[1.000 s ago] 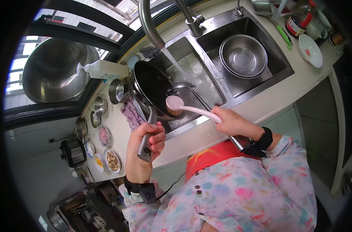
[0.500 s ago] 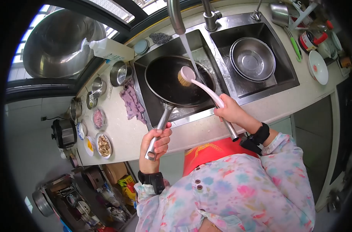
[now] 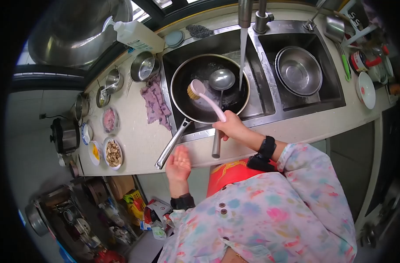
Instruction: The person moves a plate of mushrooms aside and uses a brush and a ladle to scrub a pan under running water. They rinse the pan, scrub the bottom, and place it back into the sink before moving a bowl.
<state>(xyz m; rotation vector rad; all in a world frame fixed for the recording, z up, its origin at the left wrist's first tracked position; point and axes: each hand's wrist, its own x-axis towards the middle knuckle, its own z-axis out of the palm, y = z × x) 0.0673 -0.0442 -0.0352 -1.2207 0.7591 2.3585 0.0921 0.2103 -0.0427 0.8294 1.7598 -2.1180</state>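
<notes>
My right hand (image 3: 232, 126) is closed around the pink handle of a dish brush (image 3: 197, 87) and the metal handle of a ladle (image 3: 222, 79). The brush's bristles and the ladle's bowl are over the inside of a dark frying pan (image 3: 199, 110). The pan sits in the left sink basin, its metal handle (image 3: 173, 144) sticking out over the counter edge. My left hand (image 3: 179, 164) is open, palm up, just beside that handle and holding nothing. Water runs from the faucet (image 3: 245, 17) toward the pan's right side.
In the right basin (image 3: 292, 103) lie nested metal bowls (image 3: 299, 71). Left of the sink are a purple cloth (image 3: 156, 101), a metal pot (image 3: 144, 66), a plate of sliced mushrooms (image 3: 113, 153) and bagged meat (image 3: 109, 120). A white jug (image 3: 138, 37) stands behind.
My left hand has let go of the pan handle and opened. My right hand has moved left with the brush and ladle, and the ladle's bowl now shows. The view has shifted.
</notes>
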